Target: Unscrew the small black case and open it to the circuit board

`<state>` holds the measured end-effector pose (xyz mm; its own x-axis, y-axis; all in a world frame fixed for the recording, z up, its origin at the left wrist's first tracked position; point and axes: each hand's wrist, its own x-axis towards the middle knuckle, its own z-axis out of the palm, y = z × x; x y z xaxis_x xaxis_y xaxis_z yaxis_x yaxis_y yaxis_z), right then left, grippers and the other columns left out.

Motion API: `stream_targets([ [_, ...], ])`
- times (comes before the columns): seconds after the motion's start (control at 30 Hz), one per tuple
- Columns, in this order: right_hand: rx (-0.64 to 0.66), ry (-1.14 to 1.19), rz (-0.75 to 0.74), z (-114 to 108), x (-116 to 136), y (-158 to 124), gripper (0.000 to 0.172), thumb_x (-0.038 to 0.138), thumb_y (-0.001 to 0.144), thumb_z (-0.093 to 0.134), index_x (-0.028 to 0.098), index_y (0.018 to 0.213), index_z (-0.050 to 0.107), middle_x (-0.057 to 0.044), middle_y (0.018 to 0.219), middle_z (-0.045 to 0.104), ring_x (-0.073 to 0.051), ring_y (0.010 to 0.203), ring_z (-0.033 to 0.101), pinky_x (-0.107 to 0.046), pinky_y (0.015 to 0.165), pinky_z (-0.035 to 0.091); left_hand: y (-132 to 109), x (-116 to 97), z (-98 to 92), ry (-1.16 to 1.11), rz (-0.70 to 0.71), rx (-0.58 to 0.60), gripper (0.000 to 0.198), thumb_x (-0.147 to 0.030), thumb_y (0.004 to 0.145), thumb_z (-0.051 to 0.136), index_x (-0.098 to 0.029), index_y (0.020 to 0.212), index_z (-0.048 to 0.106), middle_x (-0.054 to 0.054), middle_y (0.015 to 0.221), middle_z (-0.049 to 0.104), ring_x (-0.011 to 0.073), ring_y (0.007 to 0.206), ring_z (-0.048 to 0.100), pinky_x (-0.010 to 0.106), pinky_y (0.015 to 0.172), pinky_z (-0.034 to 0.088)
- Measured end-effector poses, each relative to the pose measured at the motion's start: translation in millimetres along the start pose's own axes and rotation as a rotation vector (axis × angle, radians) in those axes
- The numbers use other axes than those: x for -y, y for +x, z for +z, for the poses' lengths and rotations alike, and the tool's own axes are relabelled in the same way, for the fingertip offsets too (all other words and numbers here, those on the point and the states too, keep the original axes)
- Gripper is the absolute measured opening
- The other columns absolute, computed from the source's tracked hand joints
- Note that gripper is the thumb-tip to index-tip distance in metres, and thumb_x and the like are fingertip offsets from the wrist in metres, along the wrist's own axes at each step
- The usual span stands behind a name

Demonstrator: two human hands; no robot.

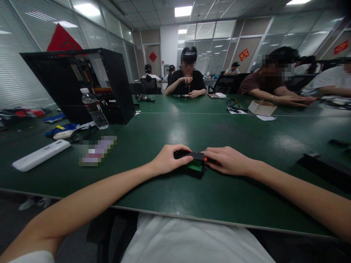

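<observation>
On the green table (175,193) in front of me, my left hand (168,159) is closed around a small black boxy frame (197,156), thumb on top. Green shows through the frame's open side; whether that is the table or a part inside I cannot tell. My right hand (227,160) is at the frame's right end, fingers curled around a thin black tool with an orange part (206,159) that meets the frame. Most of this tool is hidden by my fingers, so its kind is unclear.
To the left stand an open black computer case (115,84), a water bottle (94,109), a white oblong device (41,155) and a blurred-out flat item (98,151). Black parts (326,170) lie at right. Across the table are a small box (261,108) and people (188,78) working.
</observation>
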<state>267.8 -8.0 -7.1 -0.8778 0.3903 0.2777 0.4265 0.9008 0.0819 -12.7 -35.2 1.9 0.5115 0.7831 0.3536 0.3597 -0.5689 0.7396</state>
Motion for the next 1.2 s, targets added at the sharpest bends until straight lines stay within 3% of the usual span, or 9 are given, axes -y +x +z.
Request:
stream_targets([
  [0.1,0.005,-0.022,0.017,0.3,-1.7,0.2,0.034,0.03,0.104,0.041,0.015,0.13,0.057,-0.01,0.101,0.069,-0.017,0.079,0.067,-0.027,0.065,0.049,3.1,5.8,-1.9,-0.104,-0.091,-0.06,0.038,-0.048,0.094,0.061,-0.014,0.101,0.075,0.006,0.095,0.076,0.0203,0.087,0.069,0.029,0.079,0.05],
  [0.23,-0.004,-0.001,0.034,0.1,-1.3,0.9,0.034,0.029,0.104,0.042,0.015,0.13,0.058,-0.01,0.103,0.069,-0.018,0.081,0.067,-0.027,0.066,0.049,9.1,18.0,-3.8,-0.26,-0.2,-0.163,0.066,-0.065,0.097,0.043,-0.012,0.075,0.074,0.009,0.077,0.074,0.0183,0.073,0.065,0.029,0.073,0.049],
  [0.4,0.012,0.016,0.043,-0.8,-0.8,1.0,0.032,0.03,0.104,0.042,0.016,0.128,0.059,-0.01,0.106,0.069,-0.018,0.084,0.068,-0.028,0.068,0.051,14.7,27.7,-3.7,-0.509,-0.326,-0.257,0.075,-0.076,0.091,0.044,-0.008,0.09,0.074,0.01,0.072,0.072,0.0141,0.058,0.058,0.027,0.063,0.047],
  [0.7,0.057,0.011,0.068,-3.5,-2.2,1.9,0.031,0.031,0.105,0.04,0.017,0.123,0.06,-0.01,0.105,0.068,-0.018,0.085,0.067,-0.029,0.07,0.051,15.8,28.0,-7.1,-0.68,-0.364,-0.252,0.069,-0.074,0.091,0.048,-0.01,0.108,0.069,0.004,0.072,0.067,0.0102,0.053,0.05,0.023,0.055,0.041],
  [0.83,0.073,0.013,0.09,-5.7,-1.1,3.6,0.03,0.031,0.105,0.042,0.017,0.125,0.059,-0.01,0.107,0.068,-0.018,0.087,0.067,-0.029,0.072,0.051,14.7,27.5,-5.9,-0.616,-0.324,-0.266,0.053,-0.062,0.087,0.065,-0.011,0.102,0.067,0.003,0.075,0.067,0.0092,0.053,0.048,0.023,0.054,0.037],
  [0.97,0.1,0.033,0.112,-7.3,0.7,6.5,0.031,0.033,0.105,0.041,0.018,0.127,0.058,-0.009,0.11,0.067,-0.018,0.091,0.066,-0.029,0.076,0.052,12.3,26.6,-6.9,-0.55,-0.322,-0.264,0.047,-0.058,0.089,0.063,-0.011,0.093,0.068,0.004,0.079,0.068,0.0097,0.055,0.048,0.024,0.057,0.037],
  [1.03,0.12,0.034,0.131,-7.5,1.4,7.6,0.032,0.035,0.106,0.04,0.019,0.127,0.058,-0.009,0.11,0.067,-0.018,0.092,0.066,-0.029,0.076,0.051,11.4,26.5,-8.0,-0.475,-0.331,-0.258,0.05,-0.058,0.09,0.06,-0.01,0.087,0.07,0.001,0.065,0.059,0.0118,0.057,0.048,0.025,0.059,0.037],
  [1.1,0.136,0.032,0.152,-7.6,1.8,8.2,0.033,0.037,0.106,0.04,0.019,0.127,0.058,-0.009,0.11,0.067,-0.018,0.093,0.066,-0.029,0.076,0.051,10.8,25.8,-9.0,-0.453,-0.351,-0.25,0.049,-0.058,0.089,0.059,-0.011,0.092,0.072,-0.002,0.058,0.054,0.014,0.058,0.05,0.025,0.06,0.037],
  [1.2,0.144,0.058,0.167,-8.4,1.7,9.0,0.034,0.039,0.106,0.039,0.02,0.127,0.058,-0.009,0.11,0.067,-0.019,0.092,0.064,-0.031,0.076,0.05,10.4,23.2,-9.6,-0.451,-0.377,-0.245,0.048,-0.056,0.087,0.061,-0.011,0.096,0.072,0.0,0.061,0.057,0.0149,0.06,0.052,0.026,0.062,0.038],
])
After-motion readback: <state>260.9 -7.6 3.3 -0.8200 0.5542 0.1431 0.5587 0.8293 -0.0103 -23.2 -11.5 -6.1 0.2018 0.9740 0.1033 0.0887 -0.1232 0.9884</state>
